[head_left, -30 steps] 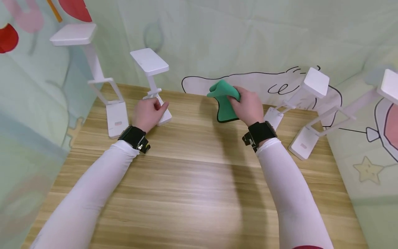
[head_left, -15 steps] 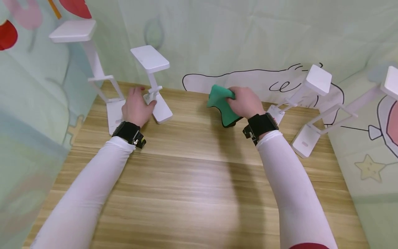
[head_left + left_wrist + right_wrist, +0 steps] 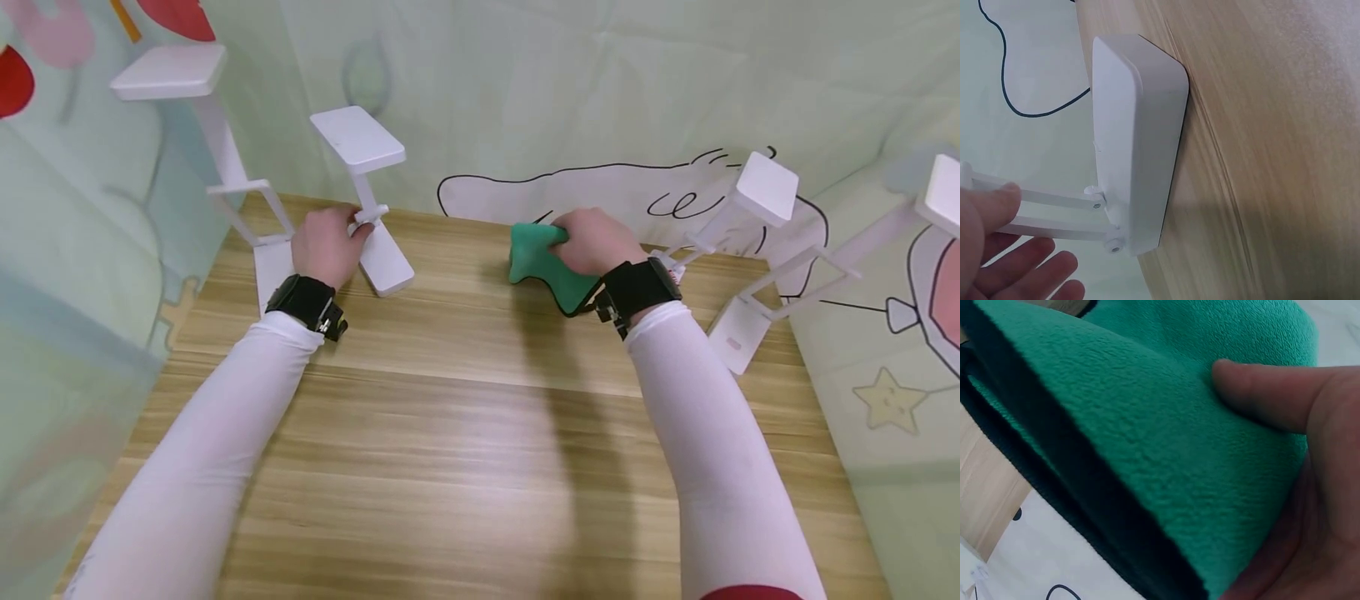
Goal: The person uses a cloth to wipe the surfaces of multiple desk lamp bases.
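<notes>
My left hand is at the white desk lamp that stands second from the left. The left wrist view shows the thumb and fingers around the lamp's hinged bracket, just above its base. That base lies flat on the tabletop. To the right, my right hand holds a green cloth with black edging over the back of the table. In the right wrist view the cloth is folded over, with the thumb pressed on top and the other fingers hidden beneath.
Another white lamp stands at the far left, its base partly behind the left wrist. Two more lamps, a nearer one and one farther back, stand at the right. Printed fabric hangs around the wooden table.
My left hand has shifted left from in front of the second lamp and taken hold of its bracket. The green cloth has come slightly down and right, its raised fold now lower.
</notes>
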A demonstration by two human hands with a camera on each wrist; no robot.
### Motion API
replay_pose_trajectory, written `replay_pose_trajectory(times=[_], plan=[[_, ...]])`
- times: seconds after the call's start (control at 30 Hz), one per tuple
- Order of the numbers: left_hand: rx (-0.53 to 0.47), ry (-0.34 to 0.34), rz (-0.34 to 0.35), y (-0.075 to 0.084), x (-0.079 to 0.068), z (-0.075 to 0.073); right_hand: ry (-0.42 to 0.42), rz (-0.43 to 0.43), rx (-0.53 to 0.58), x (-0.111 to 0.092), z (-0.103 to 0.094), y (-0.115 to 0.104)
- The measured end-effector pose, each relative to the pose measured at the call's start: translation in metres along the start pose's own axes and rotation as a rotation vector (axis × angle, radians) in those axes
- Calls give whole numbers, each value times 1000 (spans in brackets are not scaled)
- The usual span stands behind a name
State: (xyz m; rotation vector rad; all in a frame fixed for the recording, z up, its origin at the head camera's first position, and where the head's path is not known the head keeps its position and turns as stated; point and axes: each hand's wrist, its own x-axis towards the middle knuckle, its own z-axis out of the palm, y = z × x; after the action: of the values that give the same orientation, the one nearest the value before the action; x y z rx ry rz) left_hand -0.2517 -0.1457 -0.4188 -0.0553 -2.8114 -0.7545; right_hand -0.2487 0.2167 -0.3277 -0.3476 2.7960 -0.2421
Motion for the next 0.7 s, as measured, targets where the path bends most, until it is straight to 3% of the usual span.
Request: replay_pose_trajectory(times=[0.17, 0.37, 0.7], plan=[[-34, 31, 51, -2, 3, 3, -17, -1, 5, -1, -2, 0], [-112, 53, 89, -2, 8, 9, 37, -6, 17, -1, -1, 1], [-189, -70, 134, 14, 26, 21, 213, 21, 61, -4, -1, -1]])
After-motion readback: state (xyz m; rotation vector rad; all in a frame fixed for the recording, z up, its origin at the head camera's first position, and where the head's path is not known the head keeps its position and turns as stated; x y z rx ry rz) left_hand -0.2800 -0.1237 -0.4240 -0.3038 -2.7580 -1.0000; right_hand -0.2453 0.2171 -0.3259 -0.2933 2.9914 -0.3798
